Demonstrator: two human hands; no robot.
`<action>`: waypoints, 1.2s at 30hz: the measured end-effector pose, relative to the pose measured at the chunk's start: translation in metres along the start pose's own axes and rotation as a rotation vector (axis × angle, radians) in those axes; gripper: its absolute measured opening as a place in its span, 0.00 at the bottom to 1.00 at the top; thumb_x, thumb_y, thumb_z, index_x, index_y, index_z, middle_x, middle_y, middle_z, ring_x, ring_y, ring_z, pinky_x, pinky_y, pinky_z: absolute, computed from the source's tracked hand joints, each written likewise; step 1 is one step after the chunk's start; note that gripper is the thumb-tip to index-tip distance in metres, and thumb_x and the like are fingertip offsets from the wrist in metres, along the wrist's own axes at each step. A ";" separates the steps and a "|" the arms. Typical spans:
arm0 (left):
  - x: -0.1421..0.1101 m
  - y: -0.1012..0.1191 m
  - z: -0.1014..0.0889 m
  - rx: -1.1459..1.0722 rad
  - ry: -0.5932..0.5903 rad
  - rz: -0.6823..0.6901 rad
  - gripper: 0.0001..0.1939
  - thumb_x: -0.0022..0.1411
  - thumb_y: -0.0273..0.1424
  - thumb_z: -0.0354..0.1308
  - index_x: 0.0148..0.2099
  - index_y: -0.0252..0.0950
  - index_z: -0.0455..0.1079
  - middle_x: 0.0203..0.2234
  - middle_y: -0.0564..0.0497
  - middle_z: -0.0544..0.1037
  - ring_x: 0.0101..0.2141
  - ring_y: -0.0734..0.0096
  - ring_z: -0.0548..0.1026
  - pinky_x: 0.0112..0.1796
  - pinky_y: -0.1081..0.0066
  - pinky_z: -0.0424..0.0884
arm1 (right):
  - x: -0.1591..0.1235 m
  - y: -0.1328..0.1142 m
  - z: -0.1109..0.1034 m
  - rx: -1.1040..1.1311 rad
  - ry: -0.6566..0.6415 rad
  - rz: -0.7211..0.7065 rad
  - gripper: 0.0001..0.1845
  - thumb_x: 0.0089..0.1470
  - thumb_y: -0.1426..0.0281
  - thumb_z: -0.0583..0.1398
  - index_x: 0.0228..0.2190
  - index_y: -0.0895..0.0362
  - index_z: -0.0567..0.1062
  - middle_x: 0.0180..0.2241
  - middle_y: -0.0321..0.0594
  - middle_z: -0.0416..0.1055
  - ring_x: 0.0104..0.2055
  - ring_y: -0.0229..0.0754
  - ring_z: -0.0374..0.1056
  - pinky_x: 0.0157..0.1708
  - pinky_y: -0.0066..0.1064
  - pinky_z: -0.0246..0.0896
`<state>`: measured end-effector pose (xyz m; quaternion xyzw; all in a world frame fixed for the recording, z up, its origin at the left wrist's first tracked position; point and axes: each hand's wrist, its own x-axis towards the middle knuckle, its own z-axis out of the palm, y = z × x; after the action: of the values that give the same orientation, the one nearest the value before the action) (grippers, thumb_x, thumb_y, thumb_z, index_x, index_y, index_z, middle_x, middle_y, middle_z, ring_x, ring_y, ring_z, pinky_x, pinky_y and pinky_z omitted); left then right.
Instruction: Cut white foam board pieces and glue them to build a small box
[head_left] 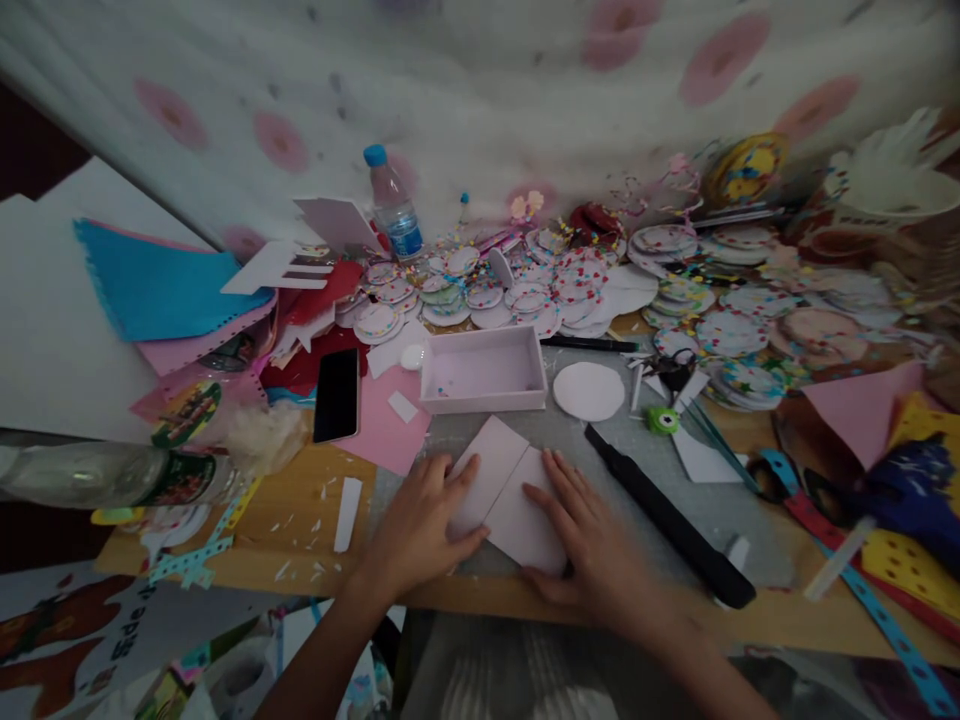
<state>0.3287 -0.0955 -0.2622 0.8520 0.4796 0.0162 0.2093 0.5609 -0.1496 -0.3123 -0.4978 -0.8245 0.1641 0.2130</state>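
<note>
A pale card [510, 500] lies on the grey mat at the front of the table, with a dark straight line across its middle. From the frames I cannot tell whether that line is a fold, a cut or a gap between two pieces. My left hand [420, 525] rests on the card's left side, its thumb and fingers apart. Across the right side lie the outstretched fingers of my right hand [589, 535]. Just beyond is an open pale box [484, 370] with a few tiny specks inside, and a white paper disc [589, 391] beside it.
A black long-handled tool [675, 520] lies right of my hands. A phone [337, 395] sits left on pink paper. Decorated discs [577, 275] pile along the back near an upright water bottle [393, 205]. A clear bottle [112, 477] lies at the left edge.
</note>
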 end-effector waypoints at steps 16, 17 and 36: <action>-0.001 -0.005 -0.002 -0.092 -0.052 -0.002 0.40 0.53 0.34 0.61 0.66 0.44 0.51 0.47 0.45 0.62 0.48 0.54 0.64 0.50 0.54 0.65 | 0.008 0.000 -0.005 0.023 -0.041 0.032 0.37 0.42 0.69 0.62 0.55 0.64 0.64 0.66 0.60 0.40 0.67 0.60 0.33 0.59 0.56 0.47; -0.001 -0.005 -0.002 -0.099 -0.051 -0.003 0.40 0.53 0.33 0.61 0.66 0.44 0.51 0.47 0.45 0.61 0.49 0.55 0.63 0.50 0.54 0.65 | 0.008 0.000 -0.005 0.022 -0.035 0.032 0.37 0.41 0.70 0.62 0.55 0.64 0.63 0.66 0.60 0.40 0.67 0.59 0.33 0.59 0.56 0.46; -0.006 0.003 0.004 -0.054 -0.038 -0.053 0.41 0.49 0.31 0.62 0.65 0.39 0.53 0.48 0.43 0.60 0.50 0.53 0.62 0.52 0.53 0.65 | 0.007 -0.002 -0.007 0.009 -0.067 0.027 0.39 0.40 0.69 0.61 0.56 0.65 0.62 0.66 0.59 0.37 0.67 0.60 0.31 0.60 0.56 0.45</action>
<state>0.3291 -0.1031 -0.2639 0.8330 0.4976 0.0075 0.2417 0.5607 -0.1436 -0.3040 -0.5022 -0.8236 0.1875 0.1853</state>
